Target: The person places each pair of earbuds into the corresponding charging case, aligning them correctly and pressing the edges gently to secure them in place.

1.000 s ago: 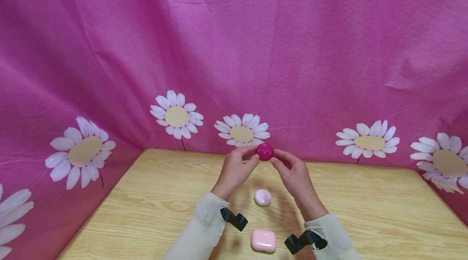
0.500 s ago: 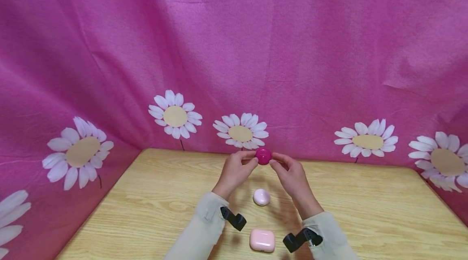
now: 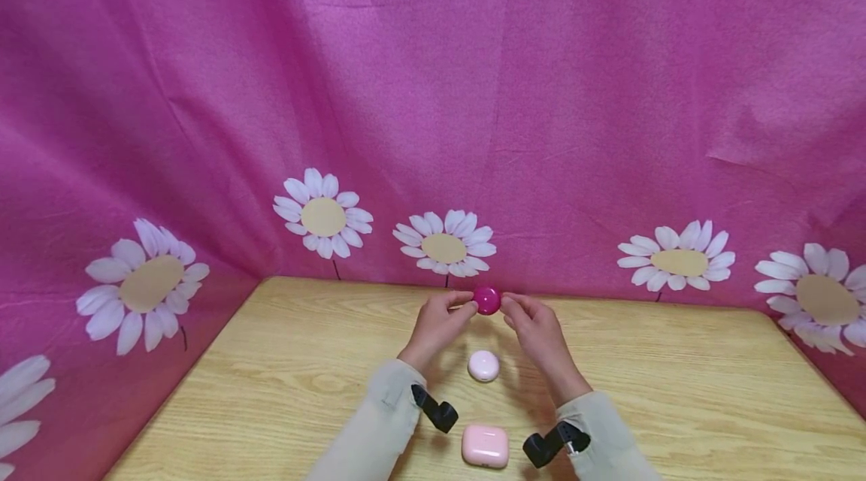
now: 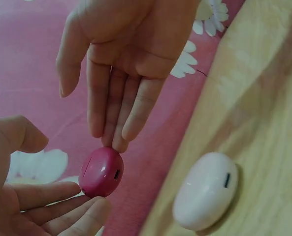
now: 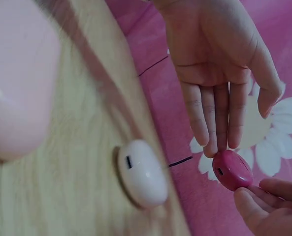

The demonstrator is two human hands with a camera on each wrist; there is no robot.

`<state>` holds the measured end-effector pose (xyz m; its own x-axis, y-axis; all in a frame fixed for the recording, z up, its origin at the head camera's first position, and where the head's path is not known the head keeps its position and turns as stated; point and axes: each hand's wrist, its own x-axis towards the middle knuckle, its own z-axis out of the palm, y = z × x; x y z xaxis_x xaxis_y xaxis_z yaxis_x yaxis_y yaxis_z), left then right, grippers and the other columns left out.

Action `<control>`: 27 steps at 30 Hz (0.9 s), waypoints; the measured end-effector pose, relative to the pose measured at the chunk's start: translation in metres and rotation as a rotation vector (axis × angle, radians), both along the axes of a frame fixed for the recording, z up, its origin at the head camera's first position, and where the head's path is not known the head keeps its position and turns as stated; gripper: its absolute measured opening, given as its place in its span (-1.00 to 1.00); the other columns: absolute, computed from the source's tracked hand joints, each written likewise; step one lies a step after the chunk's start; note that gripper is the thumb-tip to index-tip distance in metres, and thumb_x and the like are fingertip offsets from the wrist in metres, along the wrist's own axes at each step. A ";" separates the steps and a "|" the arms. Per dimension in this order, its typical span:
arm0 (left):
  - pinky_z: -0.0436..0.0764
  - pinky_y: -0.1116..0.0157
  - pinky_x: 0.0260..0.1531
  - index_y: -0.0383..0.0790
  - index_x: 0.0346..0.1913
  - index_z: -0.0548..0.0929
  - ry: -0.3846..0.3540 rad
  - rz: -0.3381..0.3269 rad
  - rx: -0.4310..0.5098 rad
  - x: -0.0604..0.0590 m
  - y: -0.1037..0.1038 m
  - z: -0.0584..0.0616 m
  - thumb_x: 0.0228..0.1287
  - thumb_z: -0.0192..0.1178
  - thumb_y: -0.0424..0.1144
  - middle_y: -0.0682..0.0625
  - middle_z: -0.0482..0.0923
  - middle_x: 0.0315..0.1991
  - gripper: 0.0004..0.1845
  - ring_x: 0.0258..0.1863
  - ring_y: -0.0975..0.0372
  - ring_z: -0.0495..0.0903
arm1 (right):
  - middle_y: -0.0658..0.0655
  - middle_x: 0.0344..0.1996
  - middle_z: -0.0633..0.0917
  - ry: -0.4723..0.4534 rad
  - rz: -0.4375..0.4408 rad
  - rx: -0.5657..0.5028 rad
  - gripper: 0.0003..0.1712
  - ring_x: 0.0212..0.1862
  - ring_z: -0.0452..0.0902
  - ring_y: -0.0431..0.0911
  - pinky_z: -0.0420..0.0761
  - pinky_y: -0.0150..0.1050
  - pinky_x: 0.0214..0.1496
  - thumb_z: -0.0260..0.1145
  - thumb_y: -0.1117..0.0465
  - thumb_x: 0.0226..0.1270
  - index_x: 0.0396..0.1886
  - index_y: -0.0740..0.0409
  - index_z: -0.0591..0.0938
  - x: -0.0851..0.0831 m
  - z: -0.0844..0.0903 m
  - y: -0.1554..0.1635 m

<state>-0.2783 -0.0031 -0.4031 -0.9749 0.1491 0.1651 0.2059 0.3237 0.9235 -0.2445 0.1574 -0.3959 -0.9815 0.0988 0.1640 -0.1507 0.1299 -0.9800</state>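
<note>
A small round magenta earbud case [image 3: 486, 301] is held off the table between the fingertips of both hands, near the table's back edge. In the left wrist view, the left hand's [image 4: 131, 64] straight fingers touch one side of the case [image 4: 102, 172], its thumb standing apart. The right hand [image 5: 214, 64], seen in the right wrist view, meets the opposite side with extended fingertips, thumb also clear of it. A slot shows on the case [image 5: 232, 170]. Closer to the person, a pale pink rounded case [image 3: 483, 366] lies on the table between the forearms.
A larger pink earbud case [image 3: 485, 446] lies nearest the person, between the sleeves. Wrist-worn black cameras [image 3: 436, 409] stick out inward beside it. Behind the wooden table [image 3: 284, 361] hangs a magenta cloth [image 3: 433, 90] printed with white daisies.
Both hands have come down a little with the magenta case, which now appears lower and slightly nearer the pale case. The two other cases have stayed on the table.
</note>
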 end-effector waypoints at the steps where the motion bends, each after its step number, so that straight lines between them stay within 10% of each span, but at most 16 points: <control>1: 0.62 0.26 -0.16 -0.28 0.02 0.68 0.004 0.006 -0.018 0.000 0.000 -0.002 0.25 0.23 -0.17 -0.12 0.67 -0.06 -0.65 -0.14 0.14 0.66 | 0.49 0.11 0.53 -0.009 0.005 -0.013 -0.56 0.20 0.46 0.23 0.48 -0.08 0.20 0.06 0.25 0.49 0.14 0.56 0.47 -0.001 -0.002 0.000; 27: 0.58 0.34 -0.26 -0.21 -0.09 0.74 -0.144 0.026 -0.065 -0.009 0.001 -0.031 0.19 0.20 -0.12 0.04 0.69 -0.27 -0.68 -0.37 0.30 0.60 | 0.50 0.13 0.51 -0.172 0.044 -0.079 -0.46 0.20 0.46 0.23 0.44 -0.06 0.25 -0.06 0.13 0.56 0.17 0.57 0.44 -0.011 -0.036 0.004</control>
